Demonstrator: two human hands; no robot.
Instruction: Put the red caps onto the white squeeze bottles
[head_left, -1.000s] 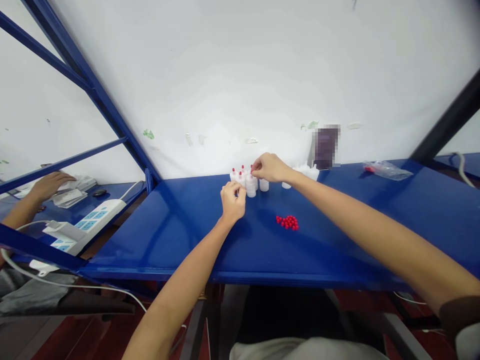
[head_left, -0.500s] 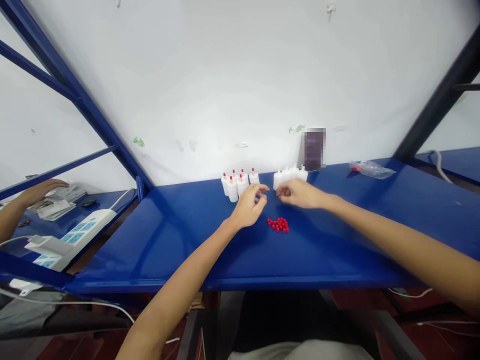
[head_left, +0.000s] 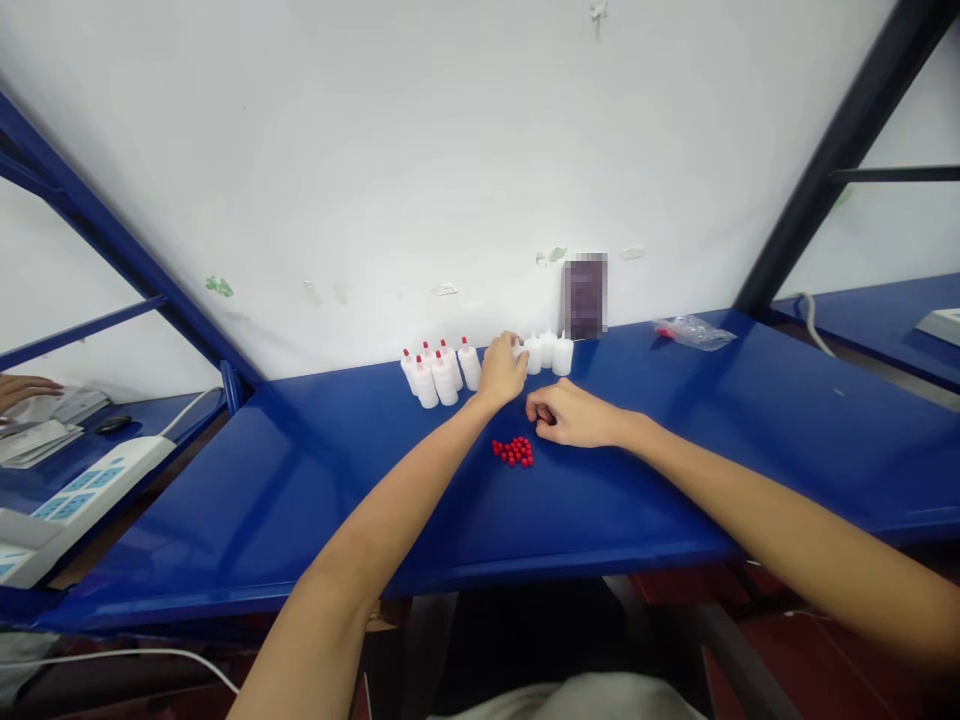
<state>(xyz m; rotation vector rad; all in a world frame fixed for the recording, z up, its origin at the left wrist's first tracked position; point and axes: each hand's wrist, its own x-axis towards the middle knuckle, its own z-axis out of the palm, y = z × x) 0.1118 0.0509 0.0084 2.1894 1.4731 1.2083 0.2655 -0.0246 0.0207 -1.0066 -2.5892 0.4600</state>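
Bottles with red caps (head_left: pixel 424 384) are standing upright on the left of the blue worktop (head_left: pixel 300 500), near its far edge, their long axes vertical and their tips pointing up. Farther right, white uncapped bottles (head_left: pixel 562 357) are standing the same way, bare nozzles pointing up. The left hand (head_left: pixel 504 368) is resting at the left end of this uncapped row, its fingers bending about a white bottle there; how firmly they are pressing cannot be told. The right hand (head_left: pixel 571 412) is hovering nearer, in front of the row, its fingers curling inward; whether they are pinching anything is hidden. Loose red caps (head_left: pixel 514 452) are lying in a pile just to its near left, too small to show which way each is pointing. On the far right, a clear plastic bag (head_left: pixel 701 334) is lying flat, and a dark pixelated panel (head_left: pixel 585 297) is standing against the wall (head_left: pixel 375 180).
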